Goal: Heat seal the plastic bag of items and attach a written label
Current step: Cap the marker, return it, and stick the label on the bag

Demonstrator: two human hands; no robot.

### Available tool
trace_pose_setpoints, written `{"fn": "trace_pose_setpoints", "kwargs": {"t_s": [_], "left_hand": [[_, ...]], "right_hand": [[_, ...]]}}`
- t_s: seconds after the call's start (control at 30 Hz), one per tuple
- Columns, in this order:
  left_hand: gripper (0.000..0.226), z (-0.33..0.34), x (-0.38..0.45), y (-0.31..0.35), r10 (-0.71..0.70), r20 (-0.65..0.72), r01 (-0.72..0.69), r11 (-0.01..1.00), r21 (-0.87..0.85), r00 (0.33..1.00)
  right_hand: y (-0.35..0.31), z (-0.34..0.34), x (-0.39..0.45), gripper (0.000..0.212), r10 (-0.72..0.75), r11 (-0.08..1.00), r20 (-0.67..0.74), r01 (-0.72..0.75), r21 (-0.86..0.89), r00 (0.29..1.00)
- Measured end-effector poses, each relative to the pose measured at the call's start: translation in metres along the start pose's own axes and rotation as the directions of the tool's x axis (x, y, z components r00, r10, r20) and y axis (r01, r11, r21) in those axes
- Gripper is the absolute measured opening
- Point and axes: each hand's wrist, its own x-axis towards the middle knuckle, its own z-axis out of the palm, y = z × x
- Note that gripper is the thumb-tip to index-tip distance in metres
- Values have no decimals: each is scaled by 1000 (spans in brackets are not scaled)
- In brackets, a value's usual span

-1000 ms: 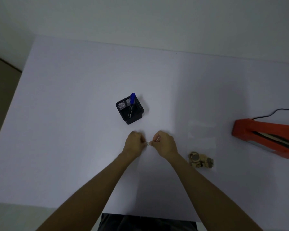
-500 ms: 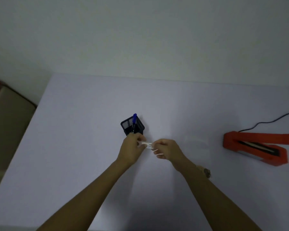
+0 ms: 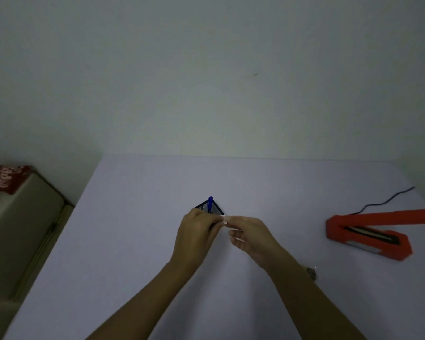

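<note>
Fingers: both hands pinch a small white label (image 3: 225, 220) between them, left hand (image 3: 196, 231) on its left end, right hand (image 3: 249, 235) on its right end, held just above the table (image 3: 138, 241).
Change: a second ago the hands were lower and nearer the front edge; now they have lifted, the label stretches a little wider between them, and the view has tipped up toward the wall.
Meaning: the label looks to be getting peeled or readied, not yet stuck on.
Pen (image 3: 210, 203): upright in a black holder (image 3: 215, 208), right behind the hands, mid-table.
Bag (image 3: 311, 273): mostly hidden behind the right forearm, toward the front edge; seal not visible.
Sealer (image 3: 368, 235): red, open, near the right edge, corded.
</note>
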Motion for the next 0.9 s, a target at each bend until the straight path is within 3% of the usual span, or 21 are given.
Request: {"fn": "trace_pose_setpoints", "kwargs": {"t_s": [0.37, 0.5, 0.6, 0.67, 0.9], "left_hand": [[15, -34, -18, -5, 118, -49, -116, 992, 55, 992], [33, -45, -27, -7, 80, -49, -80, 997, -13, 996], [18, -47, -36, -10, -24, -13, 23, 997, -70, 1000], [12, -46, -41, -13, -165, 10, 165, 976, -144, 986], [15, -49, -48, -36, -591, 1, 554, 756, -350, 807]], "right_hand": [[6, 24, -27, 18, -87, 992, 61, 92, -90, 994], [12, 31, -28, 18, -54, 993, 62, 61, -101, 997], [21, 34, -27, 19, -27, 993, 66, 34, -113, 997], [30, 35, -22, 19, -13, 992, 50, 18, -121, 999], [88, 16, 17, 16, 215, 961, -155, -237, -141, 964]]}}
